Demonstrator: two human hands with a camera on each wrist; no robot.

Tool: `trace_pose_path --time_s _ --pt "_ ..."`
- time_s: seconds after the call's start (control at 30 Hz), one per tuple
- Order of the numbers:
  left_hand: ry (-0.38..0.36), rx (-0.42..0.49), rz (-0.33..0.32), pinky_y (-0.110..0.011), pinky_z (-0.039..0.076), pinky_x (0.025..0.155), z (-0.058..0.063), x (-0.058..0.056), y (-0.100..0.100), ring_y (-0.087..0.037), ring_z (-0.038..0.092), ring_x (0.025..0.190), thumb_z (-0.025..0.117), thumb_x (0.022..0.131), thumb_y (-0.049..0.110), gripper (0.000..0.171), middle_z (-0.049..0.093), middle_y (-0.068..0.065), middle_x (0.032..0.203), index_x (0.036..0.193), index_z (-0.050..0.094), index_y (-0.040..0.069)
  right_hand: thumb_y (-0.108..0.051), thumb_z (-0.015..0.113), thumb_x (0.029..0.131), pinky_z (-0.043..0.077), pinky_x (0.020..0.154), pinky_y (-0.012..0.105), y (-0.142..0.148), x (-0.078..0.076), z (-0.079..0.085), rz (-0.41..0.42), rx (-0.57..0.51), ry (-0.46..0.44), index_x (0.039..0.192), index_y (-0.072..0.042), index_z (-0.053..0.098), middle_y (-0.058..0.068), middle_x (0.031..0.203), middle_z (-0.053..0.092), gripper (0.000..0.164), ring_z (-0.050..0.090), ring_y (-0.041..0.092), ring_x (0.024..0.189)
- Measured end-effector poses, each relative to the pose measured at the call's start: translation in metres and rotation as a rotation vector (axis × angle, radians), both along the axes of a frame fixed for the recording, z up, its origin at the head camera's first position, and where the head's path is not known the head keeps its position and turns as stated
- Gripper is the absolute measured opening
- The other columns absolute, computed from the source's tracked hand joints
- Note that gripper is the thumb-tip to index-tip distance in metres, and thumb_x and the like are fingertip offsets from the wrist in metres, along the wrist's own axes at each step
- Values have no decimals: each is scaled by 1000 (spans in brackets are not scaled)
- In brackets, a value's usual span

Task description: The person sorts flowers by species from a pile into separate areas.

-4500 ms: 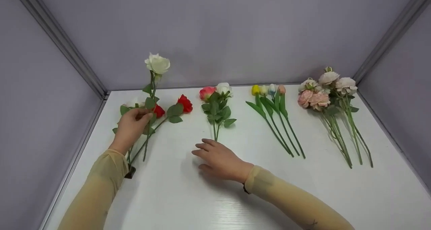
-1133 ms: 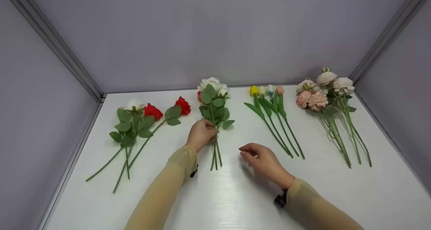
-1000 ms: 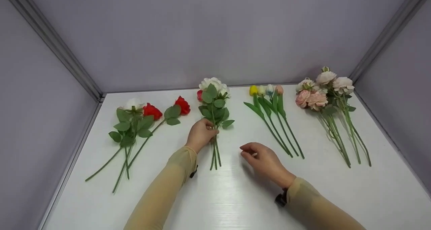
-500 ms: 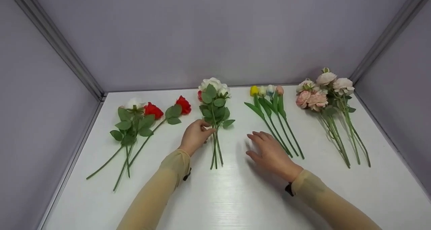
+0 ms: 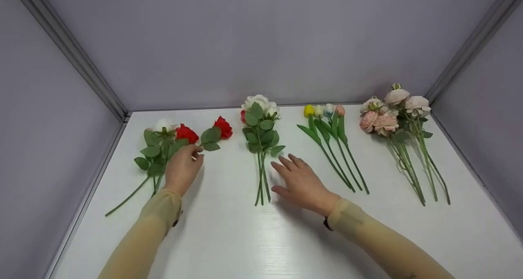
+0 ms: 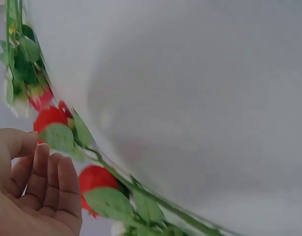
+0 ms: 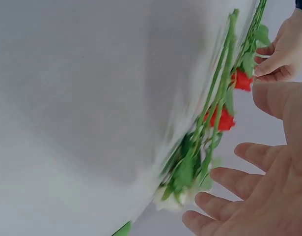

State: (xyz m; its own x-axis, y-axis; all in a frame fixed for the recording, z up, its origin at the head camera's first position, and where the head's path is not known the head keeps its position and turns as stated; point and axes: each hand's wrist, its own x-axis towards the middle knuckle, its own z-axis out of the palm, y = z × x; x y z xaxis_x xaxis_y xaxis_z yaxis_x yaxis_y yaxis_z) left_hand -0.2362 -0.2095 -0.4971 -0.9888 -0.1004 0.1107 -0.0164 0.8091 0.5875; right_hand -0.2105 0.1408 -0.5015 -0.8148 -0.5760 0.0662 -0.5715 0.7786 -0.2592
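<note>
My left hand (image 5: 184,168) hovers over the left group of roses, fingers loosely curled, nothing visible between them. Near its fingertips is a red rose (image 5: 223,128); the hand covers much of its stem. Another red rose (image 5: 187,134) and a white rose (image 5: 164,126) lie in the same group. In the left wrist view the thumb and forefinger come close to a green leaf (image 6: 60,137). My right hand (image 5: 302,185) is spread over the table, just right of the stems of the middle bunch. That bunch has white roses (image 5: 257,103) and a partly hidden pinkish-red bloom (image 5: 243,116).
Tulips (image 5: 328,110) in several colours lie fanned right of the middle bunch. Pale pink peony-like flowers (image 5: 386,121) lie farther right, long stems toward the front. The white table (image 5: 245,246) is enclosed by grey panels (image 5: 269,46) at the back and sides.
A white rose first held at the left was laid on the middle bunch. My left hand then let go and moved left to the red roses. The right hand has opened and spread.
</note>
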Motion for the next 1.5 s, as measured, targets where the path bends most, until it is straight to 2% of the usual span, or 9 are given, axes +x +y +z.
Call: trace_pose_path --time_s 0.2,0.33,0.47,0.67,0.8,0.97,1.2,1.33,1.5 --pt "41 -46 118 -50 52 81 8 15 -64 -34 64 96 57 100 15 23 68 -18 107 113 69 0 -51 60 101 19 124 50 -44 9 10 125 38 -12 159 -17 38 12 164 33 71 22 37 152" --pt "-125 -16 150 -47 51 75 16 27 -95 -34 62 89 51 99 19 32 67 -21 107 114 65 -4 -52 60 101 16 124 49 -73 18 17 214 59 -23 161 -20 33 10 166 30 73 19 35 154" --pt "-301 -14 110 -44 51 74 16 37 -107 -31 60 87 54 98 25 40 67 -20 105 116 65 -9 -53 60 101 15 125 49 -100 28 18 298 68 -14 162 -22 32 9 166 28 74 17 33 155" --pt "-330 -41 87 -50 55 80 6 42 -105 -36 66 96 65 97 28 41 70 -23 111 115 70 -9 -55 58 101 16 125 48 -127 40 15 359 96 7 161 -22 33 7 166 30 73 17 32 155" --pt "-297 -45 87 -43 54 72 4 41 -104 -31 65 86 65 95 23 33 72 -19 99 107 73 -8 -56 57 101 19 124 48 -130 44 9 378 118 40 160 -21 36 8 164 33 71 20 33 154" --pt "-278 27 83 -34 49 63 9 38 -103 -21 60 70 64 98 22 31 70 -10 81 100 73 -8 -53 59 101 21 124 49 -116 40 4 366 109 52 158 -19 40 10 163 36 70 23 35 153" --pt "-244 204 99 -28 56 69 22 36 -100 -16 67 75 60 103 25 39 70 -14 91 115 67 -11 -49 61 102 22 123 50 -87 29 6 298 43 5 157 -17 41 10 162 37 67 24 36 152" --pt "-191 329 105 -28 60 76 36 34 -83 -22 68 88 60 104 31 44 67 -18 104 122 64 -9 -45 60 103 26 121 51 -69 23 8 223 -38 -44 156 -16 44 9 160 40 62 25 34 152" --pt "-68 393 58 -27 60 77 49 33 -45 -28 67 99 63 103 33 42 68 -21 114 124 67 -4 -30 61 105 40 114 45 -49 12 11 93 -276 -61 142 -13 61 5 144 58 41 47 27 138"
